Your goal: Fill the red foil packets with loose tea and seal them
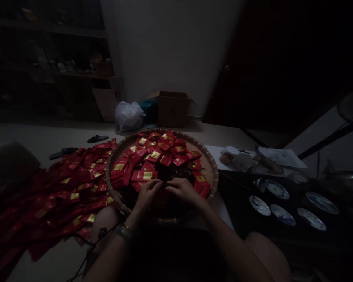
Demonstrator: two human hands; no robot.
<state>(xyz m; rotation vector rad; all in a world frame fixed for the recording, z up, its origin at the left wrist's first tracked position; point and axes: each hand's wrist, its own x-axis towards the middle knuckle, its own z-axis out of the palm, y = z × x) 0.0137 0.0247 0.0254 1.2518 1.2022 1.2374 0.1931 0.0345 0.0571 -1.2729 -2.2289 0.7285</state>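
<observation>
Both my hands are close together over the front of a round woven bamboo tray (212,172). The fingers of my left hand (148,192) are pinched together, and those of my right hand (181,188) are bent inward in a pinch facing them. Something small and dark lies between the fingertips, too dim to name. Red packets with gold labels (155,155) fill much of the tray, around a patch of dark loose leaf-like bits (176,171). Below my fingers a dim reddish shape shows; I cannot tell whether it is held.
A large heap of red packets (76,196) covers the floor at left, near dark slippers (97,138). Behind the tray are a white plastic bag (129,116) and a cardboard box (173,109). Small patterned plates (278,189) and a lidded jar (231,154) stand at right.
</observation>
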